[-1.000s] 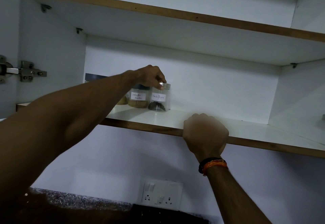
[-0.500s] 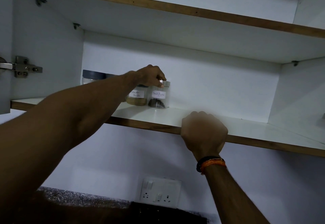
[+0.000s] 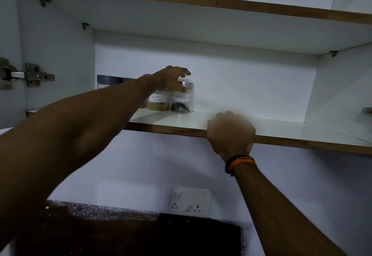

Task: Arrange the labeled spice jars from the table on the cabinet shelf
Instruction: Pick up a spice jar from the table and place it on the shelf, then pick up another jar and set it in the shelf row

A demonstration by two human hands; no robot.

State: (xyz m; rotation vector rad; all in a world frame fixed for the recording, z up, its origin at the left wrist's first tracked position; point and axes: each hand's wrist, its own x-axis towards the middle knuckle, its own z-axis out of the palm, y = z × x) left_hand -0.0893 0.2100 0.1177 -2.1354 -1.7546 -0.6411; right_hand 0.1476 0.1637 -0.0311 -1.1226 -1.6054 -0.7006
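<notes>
Left hand (image 3: 171, 78) spread open over three jars (image 3: 182, 97), right hand (image 3: 230, 133) gripping shelf (image 3: 281, 133)

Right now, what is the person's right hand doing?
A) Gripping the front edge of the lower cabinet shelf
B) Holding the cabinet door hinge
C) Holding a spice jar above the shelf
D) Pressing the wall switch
A: the right hand, with a wristband, is curled over the wooden front edge of the lower cabinet shelf, well to the right of the black pepper jar and holding no jar.
</notes>
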